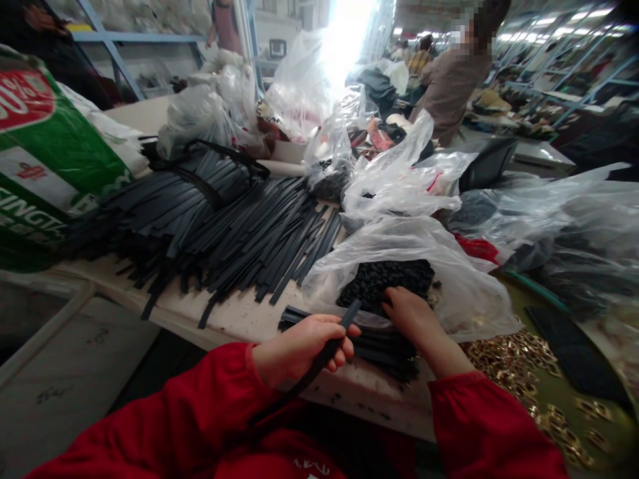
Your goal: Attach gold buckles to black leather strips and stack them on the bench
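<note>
My left hand (304, 346) is closed around a long black strap (329, 346), whose tip points up toward the right. My right hand (412, 316) reaches into the mouth of a clear plastic bag (464, 293) filled with small black pieces (384, 279); its fingertips are hidden among them. A short stack of black straps (379, 349) lies under and between both hands at the table's front edge. Both arms wear red sleeves.
A big heap of black straps (224, 226) covers the table's left half. A green and red sack (44, 153) stands at far left. More plastic bags (399, 179) crowd the back. Gold metal buckles (524, 359) lie at right. A person (449, 80) works beyond.
</note>
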The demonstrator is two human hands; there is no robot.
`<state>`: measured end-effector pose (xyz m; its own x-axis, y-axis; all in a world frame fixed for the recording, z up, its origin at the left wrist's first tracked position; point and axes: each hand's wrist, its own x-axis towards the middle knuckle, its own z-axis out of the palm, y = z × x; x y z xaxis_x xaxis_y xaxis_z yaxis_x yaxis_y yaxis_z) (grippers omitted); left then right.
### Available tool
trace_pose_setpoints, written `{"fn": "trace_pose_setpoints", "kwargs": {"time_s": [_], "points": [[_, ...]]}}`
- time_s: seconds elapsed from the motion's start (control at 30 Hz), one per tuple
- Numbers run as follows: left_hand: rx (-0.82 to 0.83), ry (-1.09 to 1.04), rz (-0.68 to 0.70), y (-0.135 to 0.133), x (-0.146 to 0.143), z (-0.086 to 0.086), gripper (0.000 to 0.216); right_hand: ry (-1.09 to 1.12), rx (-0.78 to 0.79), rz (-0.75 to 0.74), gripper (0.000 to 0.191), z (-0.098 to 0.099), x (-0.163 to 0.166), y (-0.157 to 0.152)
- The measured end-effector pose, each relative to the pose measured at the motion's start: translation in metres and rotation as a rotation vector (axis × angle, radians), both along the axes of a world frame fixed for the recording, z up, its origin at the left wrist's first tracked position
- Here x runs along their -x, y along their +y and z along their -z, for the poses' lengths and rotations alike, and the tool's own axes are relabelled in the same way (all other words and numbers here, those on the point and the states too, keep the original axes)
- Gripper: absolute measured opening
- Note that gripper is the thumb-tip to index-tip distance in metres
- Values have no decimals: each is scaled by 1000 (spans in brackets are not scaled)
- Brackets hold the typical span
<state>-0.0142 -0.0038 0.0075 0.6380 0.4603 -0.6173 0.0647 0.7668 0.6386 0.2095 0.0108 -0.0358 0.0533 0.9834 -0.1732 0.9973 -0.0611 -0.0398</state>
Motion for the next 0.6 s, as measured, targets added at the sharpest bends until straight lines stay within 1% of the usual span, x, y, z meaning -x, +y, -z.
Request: {"fn": "trace_pose_setpoints", "kwargs": {"time_s": [0.13,0.23,0.27,0.3,0.33,0.37,0.43,0.47,0.53,0.6], "points": [[-5,-9,-12,-3,1,-1,24,39,-22,27,13,3,-6,5],[-9,-21,-17,-6,2,-3,22,64,-88,57,21,-6,-9,2],[-22,-18,-11,-7,2,-3,22,119,-134,73,24,-12,-9,-2],[-48,-11,4,-8,2,-4,22,237,-176,98,25,-17,-7,-8],[-93,3,26,-10,1,-4,22,427,-200,135,26,-23,-4,-16],[-158,20,57,-12,1,-5,23,678,-211,187,26,-29,1,-25],[-338,56,129,-17,0,-7,27,1232,-134,339,29,-37,13,-46],[-435,70,162,-19,-1,-8,30,1441,-96,427,31,-40,21,-56],[-599,104,217,-23,-1,-10,33,1716,-55,572,34,-41,35,-72],[-727,169,265,-27,0,-14,33,1854,-56,662,34,-40,46,-84]]}}
